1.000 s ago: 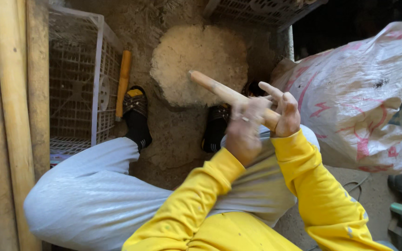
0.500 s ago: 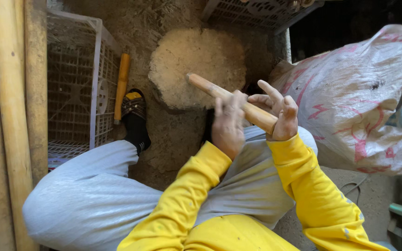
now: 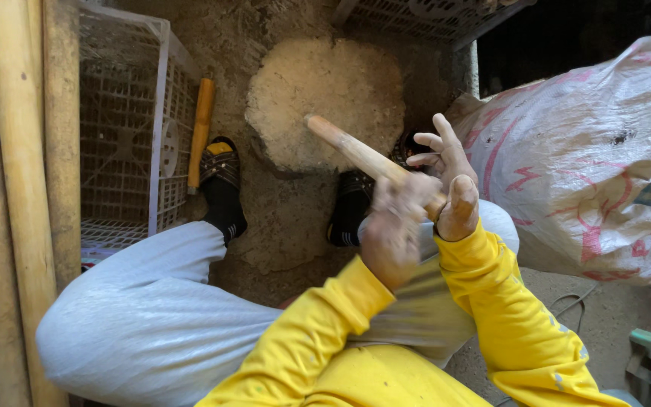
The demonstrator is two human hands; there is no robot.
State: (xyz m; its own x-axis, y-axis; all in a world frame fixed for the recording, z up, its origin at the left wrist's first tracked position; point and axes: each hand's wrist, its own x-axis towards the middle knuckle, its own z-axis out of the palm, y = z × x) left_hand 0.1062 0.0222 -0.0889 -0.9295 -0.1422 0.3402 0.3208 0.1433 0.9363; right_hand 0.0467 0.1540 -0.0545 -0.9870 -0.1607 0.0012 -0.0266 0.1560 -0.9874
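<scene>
sleeves [image 3: 491,301]: yellow | trousers [image 3: 152,316]: light grey | sandals [image 3: 220,169]: black, yellow-trimmed

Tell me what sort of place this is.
Probably a rough outdoor or shed work yard. The ground is bare dirt around a flat stone slab, thick bamboo poles lean at one side beside a white plastic crate, and a big printed sack sits nearby.

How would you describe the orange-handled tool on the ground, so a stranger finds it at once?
Find the white plastic crate at left. Along its right wall, on the dirt, lies the orange-handled tool, just above a black sandal. It alone is orange; the stick in the hands is pale.
</scene>
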